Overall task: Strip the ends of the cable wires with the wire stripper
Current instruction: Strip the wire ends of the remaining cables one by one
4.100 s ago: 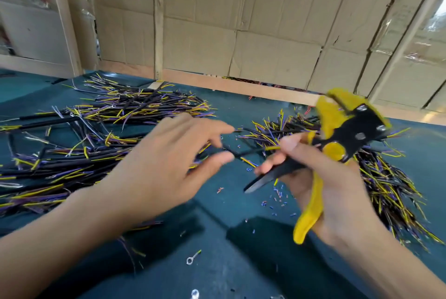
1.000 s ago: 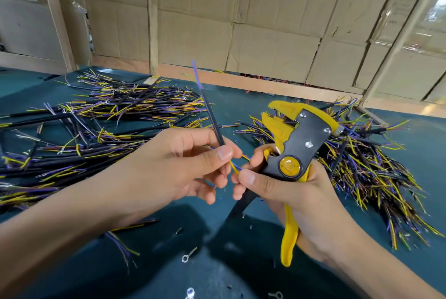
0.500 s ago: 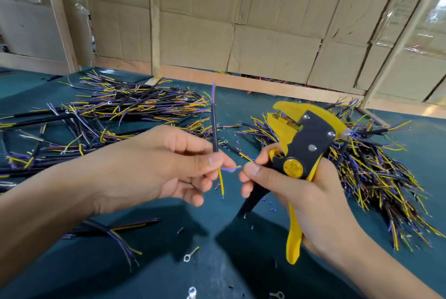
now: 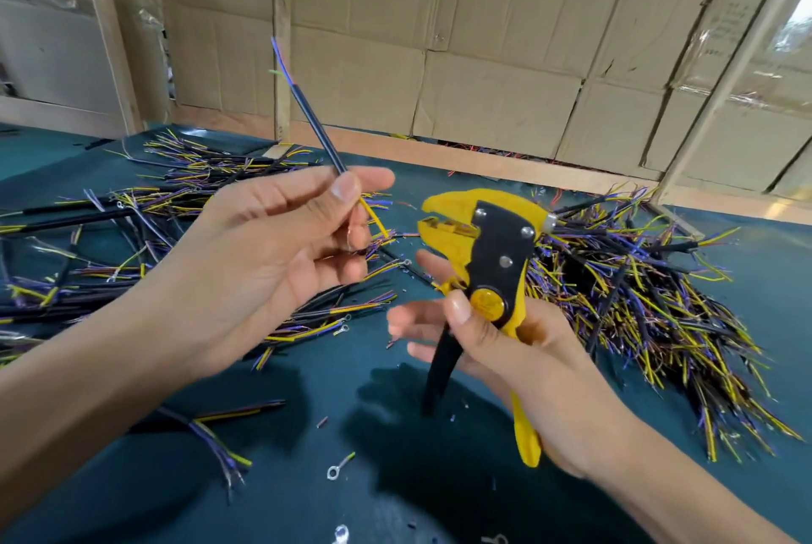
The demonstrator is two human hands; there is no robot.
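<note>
I see a dark teal cloth-covered surface point(image 4: 439, 477) carrying two heaps of black-sheathed cable pieces point(image 4: 637, 293). My right hand point(image 4: 518, 363) grips the yellow-and-black wire stripper point(image 4: 487, 275), head up and pointing left, handles down. My left hand point(image 4: 281, 244) pinches one thin black cable point(image 4: 318, 134), tilted up-left, its yellow wire point(image 4: 373, 216) pointing down-right toward the stripper's head. No legible writing
</note>
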